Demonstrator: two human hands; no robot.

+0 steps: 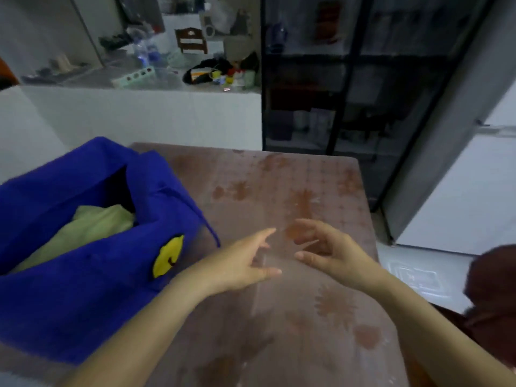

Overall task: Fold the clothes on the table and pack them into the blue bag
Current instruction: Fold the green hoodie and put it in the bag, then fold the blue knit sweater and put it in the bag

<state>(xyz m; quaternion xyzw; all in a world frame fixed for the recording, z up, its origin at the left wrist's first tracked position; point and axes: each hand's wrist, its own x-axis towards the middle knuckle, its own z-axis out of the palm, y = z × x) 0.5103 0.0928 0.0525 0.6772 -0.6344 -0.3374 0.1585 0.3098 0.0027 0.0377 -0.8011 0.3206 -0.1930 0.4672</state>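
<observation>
Now, hands: left hand [245,263] and right hand [329,252] hover over the table [307,191], fingers loose and spread, holding nothing
Bag: bag [69,289] sits just left of the left hand, mouth open
Garment: pale green garment [92,227] lies inside the bag, beyond the left wrist
Unclear: dark red shape [491,280] right of the right arm, off the table; cannot tell if it is clothing
Risk: the bag's soft flap may sag over the mouth, so a further piece could catch and unfold
Risk: if that shape is clothing and gets missed, packing stays short

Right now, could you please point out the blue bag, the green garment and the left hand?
blue bag [83,303]: head view, front wall.
green garment [92,230]: head view, its middle.
left hand [240,263]: head view, its middle.
</observation>
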